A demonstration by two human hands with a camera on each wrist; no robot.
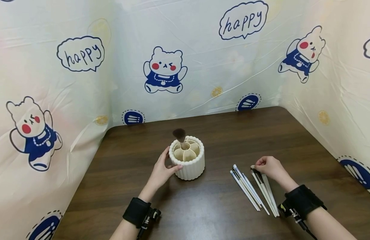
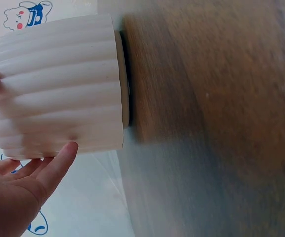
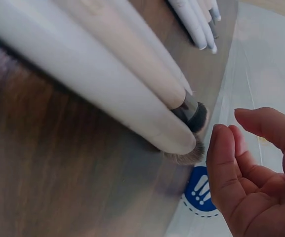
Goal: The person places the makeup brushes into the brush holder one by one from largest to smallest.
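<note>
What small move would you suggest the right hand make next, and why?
Perhaps the right hand should pinch one white-handled brush beside it: its fingertips are near the bristles but seem to hold nothing, while the left hand grips the cup, which holds a single dark-tipped brush and has empty-looking compartments.

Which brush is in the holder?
The brush with the broad dark head, standing bristles-up in the white holder; the other brushes all lie flat on the table.
</note>
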